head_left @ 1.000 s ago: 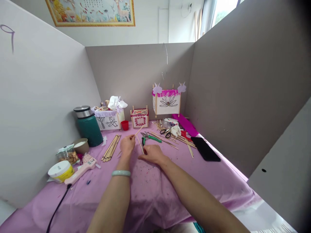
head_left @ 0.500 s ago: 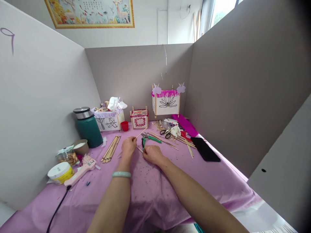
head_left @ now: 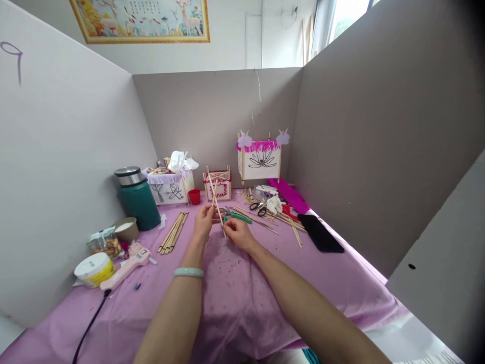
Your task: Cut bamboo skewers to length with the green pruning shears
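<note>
Purple-covered tabletop (head_left: 242, 323), sticks crossed between two hands.
Left hand (head_left: 203, 222) and right hand (head_left: 238, 233) pinch two thin wooden sticks (head_left: 215, 194) in closed fingertips, keeping them crossed upright near the tabletop's middle, just beside green-handled pruning shears (head_left: 240, 218).

Smooth wooden sticks (head_left: 217, 202), matt cloth (head_left: 242, 303)

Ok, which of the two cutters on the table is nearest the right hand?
The green-handled pruning shears, just past the right hand; the black-handled scissors lie farther right, beyond them.
</note>
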### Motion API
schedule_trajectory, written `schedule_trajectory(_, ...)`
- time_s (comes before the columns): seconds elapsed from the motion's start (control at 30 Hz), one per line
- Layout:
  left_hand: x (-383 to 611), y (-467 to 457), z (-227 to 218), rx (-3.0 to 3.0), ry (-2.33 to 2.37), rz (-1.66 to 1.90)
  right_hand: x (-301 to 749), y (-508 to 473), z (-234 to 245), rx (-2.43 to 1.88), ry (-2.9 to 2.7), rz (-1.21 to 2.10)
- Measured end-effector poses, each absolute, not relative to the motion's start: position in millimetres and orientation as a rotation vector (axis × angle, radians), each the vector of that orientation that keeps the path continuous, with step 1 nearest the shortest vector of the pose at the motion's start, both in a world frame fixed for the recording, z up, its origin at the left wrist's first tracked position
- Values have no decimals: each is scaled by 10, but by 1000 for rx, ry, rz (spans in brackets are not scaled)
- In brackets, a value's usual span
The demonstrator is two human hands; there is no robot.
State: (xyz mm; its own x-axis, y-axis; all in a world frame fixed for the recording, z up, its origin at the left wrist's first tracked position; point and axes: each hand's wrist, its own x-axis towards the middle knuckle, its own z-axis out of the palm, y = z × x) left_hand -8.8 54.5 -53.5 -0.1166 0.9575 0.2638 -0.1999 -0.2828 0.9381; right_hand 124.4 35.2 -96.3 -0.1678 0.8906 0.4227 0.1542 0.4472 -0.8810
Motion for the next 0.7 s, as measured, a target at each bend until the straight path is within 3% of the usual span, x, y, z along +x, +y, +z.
schedule_trajectory(0.27, 12, 421, -470, 1037, 510, 1499, 1235, 265, -924, -1020, -1832, 528)
schedule_trajectory(0.7, 28, 381, -455, 1012, 480, 1443, 1210, 214, -912, -1116, -2024, 332)
